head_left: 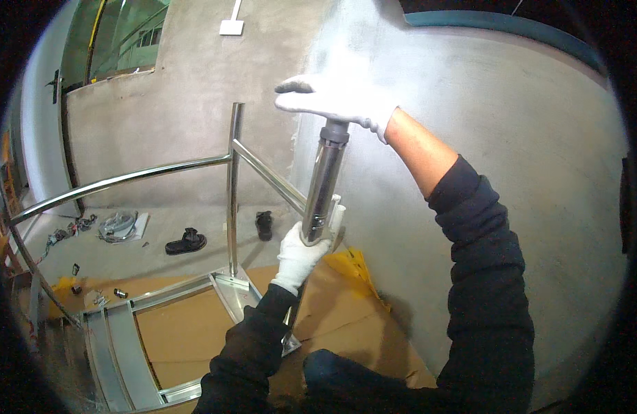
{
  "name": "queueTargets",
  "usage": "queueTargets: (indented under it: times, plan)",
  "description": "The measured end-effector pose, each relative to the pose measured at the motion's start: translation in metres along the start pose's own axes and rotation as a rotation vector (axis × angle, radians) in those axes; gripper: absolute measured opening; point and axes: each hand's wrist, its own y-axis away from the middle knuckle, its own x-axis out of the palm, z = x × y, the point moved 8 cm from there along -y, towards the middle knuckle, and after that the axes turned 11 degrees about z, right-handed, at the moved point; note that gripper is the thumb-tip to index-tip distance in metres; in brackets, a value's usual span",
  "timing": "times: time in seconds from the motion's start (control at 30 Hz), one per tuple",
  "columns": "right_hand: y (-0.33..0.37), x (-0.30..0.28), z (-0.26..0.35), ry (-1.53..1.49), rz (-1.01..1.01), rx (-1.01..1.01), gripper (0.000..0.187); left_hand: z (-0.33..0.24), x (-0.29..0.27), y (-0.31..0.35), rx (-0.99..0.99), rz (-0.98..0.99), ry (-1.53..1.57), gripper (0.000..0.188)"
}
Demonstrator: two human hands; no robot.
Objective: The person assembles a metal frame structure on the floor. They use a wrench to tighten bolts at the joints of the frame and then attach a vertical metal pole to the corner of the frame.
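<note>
A shiny metal tube [325,179] stands nearly upright in front of me, leaning slightly to the right at its top. My left hand [296,259], in a white glove, is closed round its lower part. A dark grey collar [334,131] caps the upper end. On top of that cap lies my right hand [346,103], also white-gloved, palm down with fingers stretched out to the left; glare washes out part of it. Behind the tube, a slanting metal bar [270,176] runs up to a metal post [233,186]. My left forearm partly hides whatever is below the tube.
The post rises from a metal base frame [111,359] on cardboard [187,331]. A curved rail [125,179] extends left. Black sandals [186,241], coiled clear hose [117,226] and small metal fittings [120,293] lie on the floor. A grey wall [553,207] stands close on the right.
</note>
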Motion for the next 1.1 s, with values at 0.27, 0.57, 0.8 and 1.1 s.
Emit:
queueTargets:
  times: [0.27,0.57,0.8,1.1]
  plan:
    - [0.026,0.049,-0.046,-1.346,-0.46,0.029,0.055,0.01,0.0,0.001,-0.032,0.021,-0.015,0.041]
    - [0.029,0.068,-0.042,-1.602,-0.678,-0.095,0.016,0.007,-0.001,0.007,-0.047,-0.008,-0.04,0.037]
    - [0.041,0.053,-0.034,-1.409,-0.777,-0.182,0.015,0.009,0.004,0.002,-0.057,0.011,-0.045,0.039]
    - [0.02,0.073,-0.034,-1.806,-0.474,-0.582,0.018,0.011,0.004,0.004,-0.101,0.161,0.078,0.041]
